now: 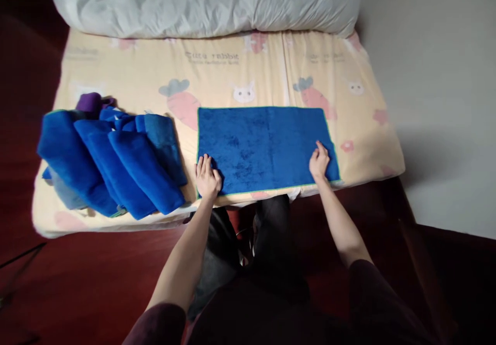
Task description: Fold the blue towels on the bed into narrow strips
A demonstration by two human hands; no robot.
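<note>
A blue cloth (263, 143) with a thin green edge lies spread flat near the front edge of the bed. On its front left corner rests my left hand (208, 177), palm down with the fingers lying flat. My right hand (320, 160) touches the cloth near its right edge, the index finger stretched out and the other fingers partly bent. Neither hand has anything gripped in it. To the left lies a heap of folded blue cloths (132, 164), with a purple one (90, 103) at its back.
The bed (217, 84) has a yellow sheet printed with carrots and rabbits. A grey-white quilt (205, 4) is bunched along the back. A pale wall (437, 102) stands at the right, and my legs (273, 226) are at the bed's front edge.
</note>
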